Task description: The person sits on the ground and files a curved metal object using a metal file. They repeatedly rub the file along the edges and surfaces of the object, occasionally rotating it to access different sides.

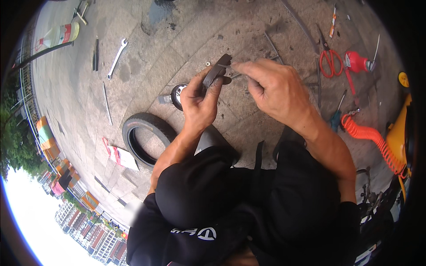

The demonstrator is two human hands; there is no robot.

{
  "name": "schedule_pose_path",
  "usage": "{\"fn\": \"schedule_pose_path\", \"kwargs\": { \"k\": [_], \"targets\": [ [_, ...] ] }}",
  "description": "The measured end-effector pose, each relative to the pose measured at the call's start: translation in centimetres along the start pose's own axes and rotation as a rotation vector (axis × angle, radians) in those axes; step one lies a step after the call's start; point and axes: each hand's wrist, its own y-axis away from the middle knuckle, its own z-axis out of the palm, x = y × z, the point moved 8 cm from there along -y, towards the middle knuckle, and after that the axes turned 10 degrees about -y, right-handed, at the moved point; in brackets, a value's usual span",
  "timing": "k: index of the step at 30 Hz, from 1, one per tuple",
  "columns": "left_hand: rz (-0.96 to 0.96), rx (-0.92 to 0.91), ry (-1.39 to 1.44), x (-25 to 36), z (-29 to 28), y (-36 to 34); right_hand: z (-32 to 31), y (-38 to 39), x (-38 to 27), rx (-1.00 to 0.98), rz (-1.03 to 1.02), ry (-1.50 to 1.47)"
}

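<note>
My left hand (199, 99) is closed around a dark, curved, rubbery-looking strip (215, 73), holding it tilted up above the pavement. Just to its right, my right hand (279, 91) pinches a thin metal tool (225, 66) whose tip meets or lies very close to the strip's upper part. Most of that tool is hidden by the fingers, so its kind does not show. Partly behind my left hand, a small wheel hub (177, 93) with a dark rim lies on the ground. A small black tyre (162, 125) lies near my left forearm.
Left on the paving are a wrench (117, 60), pliers (96, 55), a thin rod (107, 104) and a plastic bottle (62, 34). Rightward lie red-handled scissors (330, 62), a red bottle (356, 62), a screwdriver (337, 116) and a coiled orange air hose (366, 134).
</note>
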Motion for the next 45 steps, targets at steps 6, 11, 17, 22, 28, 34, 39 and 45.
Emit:
{"fn": "schedule_pose_path", "kwargs": {
  "k": [6, 11, 17, 22, 28, 34, 39, 45],
  "targets": [
    [0.084, -0.041, 0.040, 0.6, 0.1, 0.3, 0.0, 0.7, 0.0, -0.066, 0.012, -0.001],
    [0.112, -0.027, 0.075, 0.4, 0.1, 0.3, -0.3, 0.5, 0.5, 0.027, 0.033, -0.037],
    [0.105, -0.025, 0.046, 0.2, -0.2, 0.6, -0.7, 0.6, 0.4, -0.002, 0.053, -0.028],
    [0.126, -0.016, 0.039, 0.4, -0.1, 0.6, -1.3, 0.3, 0.5, 0.037, 0.073, -0.026],
    [0.165, -0.024, 0.022, 0.8, -0.4, 0.9, -1.4, 0.5, 0.8, 0.065, 0.062, -0.055],
    [0.048, -0.084, 0.296, -0.3, 0.4, 0.3, -0.9, 0.5, 1.7, 0.046, 0.101, -0.081],
    [-0.165, -0.189, 0.365, -1.7, 1.5, 0.0, 0.3, 0.9, 3.1, 0.029, 0.161, -0.135],
    [-0.335, -0.258, 0.334, -4.3, 2.4, 0.1, 2.1, 1.8, 5.1, 0.018, 0.111, -0.232]
  ]
}}
